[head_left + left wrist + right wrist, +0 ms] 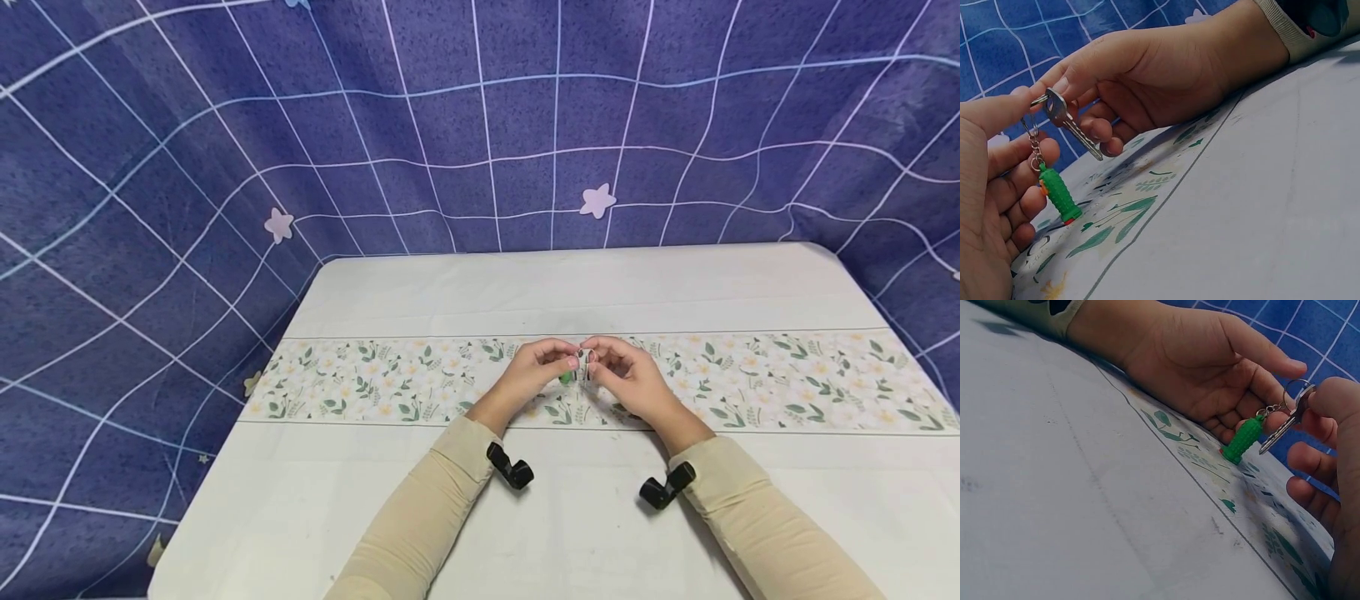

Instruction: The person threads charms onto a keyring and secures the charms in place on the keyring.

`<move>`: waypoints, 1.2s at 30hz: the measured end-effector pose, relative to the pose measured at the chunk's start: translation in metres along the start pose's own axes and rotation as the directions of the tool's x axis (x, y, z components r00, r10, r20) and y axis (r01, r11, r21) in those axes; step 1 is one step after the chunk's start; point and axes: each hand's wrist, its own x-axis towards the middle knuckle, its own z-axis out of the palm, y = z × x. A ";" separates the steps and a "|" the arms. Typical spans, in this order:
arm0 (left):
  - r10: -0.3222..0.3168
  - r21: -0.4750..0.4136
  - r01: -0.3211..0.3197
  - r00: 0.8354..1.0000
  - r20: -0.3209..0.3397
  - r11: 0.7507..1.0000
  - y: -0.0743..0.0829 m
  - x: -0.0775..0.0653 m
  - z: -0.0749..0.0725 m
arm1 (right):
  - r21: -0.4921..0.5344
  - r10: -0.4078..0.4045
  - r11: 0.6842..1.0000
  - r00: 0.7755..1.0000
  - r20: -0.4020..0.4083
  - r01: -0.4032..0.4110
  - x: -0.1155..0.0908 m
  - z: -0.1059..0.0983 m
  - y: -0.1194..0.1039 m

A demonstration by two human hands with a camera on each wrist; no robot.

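- Dark blue-purple curtain with pale wavy grid lines, fabric, across 9 to 3 o'clock in head view.
- Pale lilac five-point star on it, about 10 o'clock.
- White worktop, rounded far corners; floral band of green leaves and orange-centred blossoms runs sideways across it.
- Beige left sleeve, cuffed, comes in from 7 o'clock; small black left wrist device at the cuff.
- Left hand: thumb and index pinched together on the ring; other fingers loosely bent.
- Green knobbly cylindrical charm, orange and red bits, hangs about 6 o'clock below ring in left wrist view. Contact with left fingers: can't tell.
- Short silver metal chain links charm and ring.
- Thin round metal ring at the left fingertips, next to key head.
- Silver metal key between both hands, above floral band, 4 o'clock in head view; tip points to 5 o'clock in left wrist view, 7 in right.
- Right hand: thumb and finger clamped on key head, other fingers curled below.
- Black right wrist device at cuff of beige right sleeve, arm coming from between 4 and 5 o'clock.
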 end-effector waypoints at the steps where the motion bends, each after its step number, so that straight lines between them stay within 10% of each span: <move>1: 0.000 0.003 0.000 1.000 -0.002 1.000 0.000 0.000 0.000 | 0.003 0.002 1.000 1.000 -0.002 -0.002 0.000 0.000 0.000; 36: 0.054 -0.029 -0.053 0.998 0.020 0.998 0.033 -0.013 -0.001 | 0.045 0.012 0.999 1.000 0.006 -0.012 -0.001 -0.001 0.036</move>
